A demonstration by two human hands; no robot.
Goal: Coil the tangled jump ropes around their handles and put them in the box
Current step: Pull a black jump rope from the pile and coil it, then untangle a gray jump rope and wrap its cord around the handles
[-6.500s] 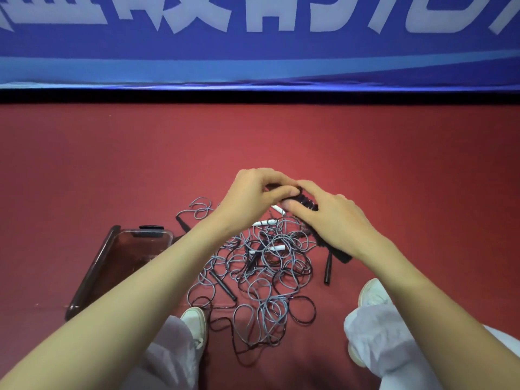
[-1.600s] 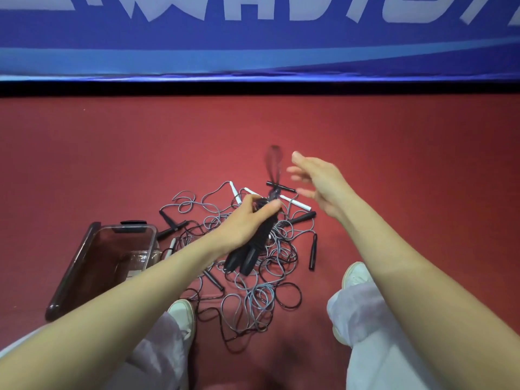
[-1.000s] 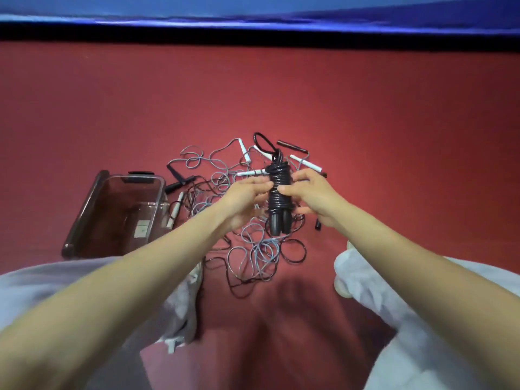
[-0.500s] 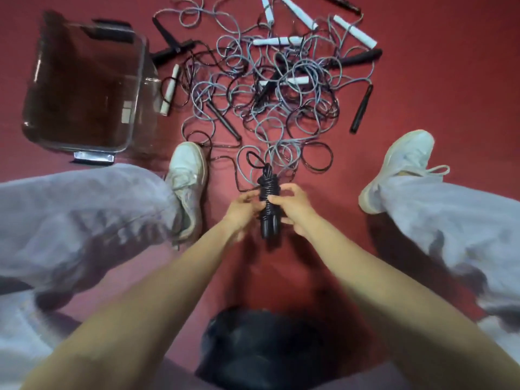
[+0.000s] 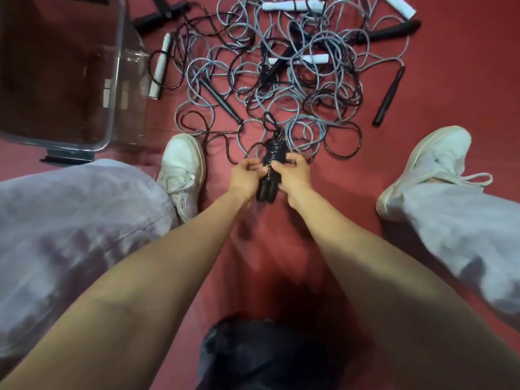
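Observation:
A black jump rope (image 5: 270, 167) is coiled tightly round its two black handles, with a small loop of cord sticking up at the top. My left hand (image 5: 245, 177) grips the bundle from the left and my right hand (image 5: 292, 173) from the right, low between my feet. Beyond them a tangle of grey and black ropes (image 5: 281, 80) lies on the red floor, with white handles (image 5: 298, 59) and black handles (image 5: 389, 95) mixed in. The clear plastic box (image 5: 112, 80) stands at the upper left, nothing visible inside it.
My white shoes sit either side of the hands, the left shoe (image 5: 183, 170) near the box and the right shoe (image 5: 430, 167) further out. Pale trouser legs fill the left and right edges. A dark blurred shape (image 5: 267, 353) lies at the bottom centre.
The view has tilted down and closer since a second ago. Both hands have brought the coiled black rope down from above the tangle to near my feet, still holding it.

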